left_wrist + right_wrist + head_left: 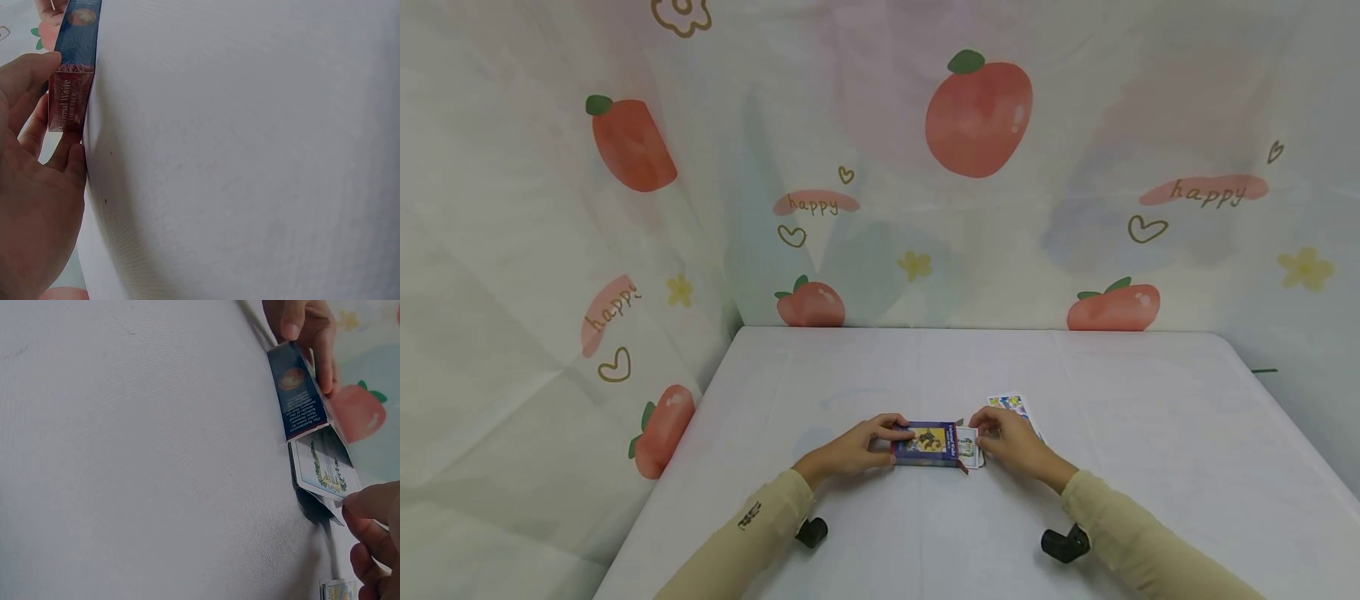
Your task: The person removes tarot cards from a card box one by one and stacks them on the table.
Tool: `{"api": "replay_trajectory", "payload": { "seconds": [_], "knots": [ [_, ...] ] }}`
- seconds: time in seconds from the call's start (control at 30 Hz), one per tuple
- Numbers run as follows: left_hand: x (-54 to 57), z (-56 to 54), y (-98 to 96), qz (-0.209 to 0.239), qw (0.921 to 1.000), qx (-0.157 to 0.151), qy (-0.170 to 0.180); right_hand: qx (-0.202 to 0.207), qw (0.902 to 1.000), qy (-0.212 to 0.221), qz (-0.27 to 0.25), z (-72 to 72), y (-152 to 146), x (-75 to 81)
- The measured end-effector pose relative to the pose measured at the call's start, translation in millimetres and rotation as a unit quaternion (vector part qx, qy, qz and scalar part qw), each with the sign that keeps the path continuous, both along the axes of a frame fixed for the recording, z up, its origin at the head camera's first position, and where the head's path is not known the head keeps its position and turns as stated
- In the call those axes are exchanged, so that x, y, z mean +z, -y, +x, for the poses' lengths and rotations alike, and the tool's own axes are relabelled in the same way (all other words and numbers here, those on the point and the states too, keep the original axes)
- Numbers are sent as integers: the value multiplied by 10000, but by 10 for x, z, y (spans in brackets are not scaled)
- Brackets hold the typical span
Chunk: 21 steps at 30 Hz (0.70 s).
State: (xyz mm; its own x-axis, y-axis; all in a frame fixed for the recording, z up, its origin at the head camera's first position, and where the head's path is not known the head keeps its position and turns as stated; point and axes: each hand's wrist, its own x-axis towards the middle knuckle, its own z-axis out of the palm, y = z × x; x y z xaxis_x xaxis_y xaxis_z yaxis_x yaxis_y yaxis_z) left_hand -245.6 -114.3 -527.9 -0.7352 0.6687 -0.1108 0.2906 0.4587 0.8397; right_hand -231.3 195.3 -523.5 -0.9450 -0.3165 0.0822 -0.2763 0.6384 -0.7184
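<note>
A blue and dark red tarot card box (925, 457) lies near the middle of the table, its end facing right open. My left hand (856, 447) grips the closed end, marked "Universal Waite" in the left wrist view, with fingers and thumb on either side. A white-bordered card (317, 472) sticks partly out of the open end. The thumb and finger of my right hand (1017, 443) pinch its outer edge. How many cards sit inside the box is hidden. Just beyond my right hand lies a colourful card or small stack (1009, 403), partly covered by the hand.
A white cloth covers the table (880, 367). Patterned curtain (880, 125) hangs behind it and along the left side. Black wrist devices (1064, 544) sit beneath both sleeves.
</note>
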Motion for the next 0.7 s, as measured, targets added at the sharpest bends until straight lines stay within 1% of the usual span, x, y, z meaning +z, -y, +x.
{"api": "replay_trajectory", "payload": {
  "seconds": [0.23,0.53,0.7],
  "knots": [
    [7,6,-1,-21,10000,41,20,85,9997,194,-110,-5,-22,13],
    [-9,4,4,-23,10000,24,14,-19,9982,482,-349,27,-60,33],
    [-12,1,7,5,10000,30,26,-81,9979,483,-430,32,-75,39]
  ]
}}
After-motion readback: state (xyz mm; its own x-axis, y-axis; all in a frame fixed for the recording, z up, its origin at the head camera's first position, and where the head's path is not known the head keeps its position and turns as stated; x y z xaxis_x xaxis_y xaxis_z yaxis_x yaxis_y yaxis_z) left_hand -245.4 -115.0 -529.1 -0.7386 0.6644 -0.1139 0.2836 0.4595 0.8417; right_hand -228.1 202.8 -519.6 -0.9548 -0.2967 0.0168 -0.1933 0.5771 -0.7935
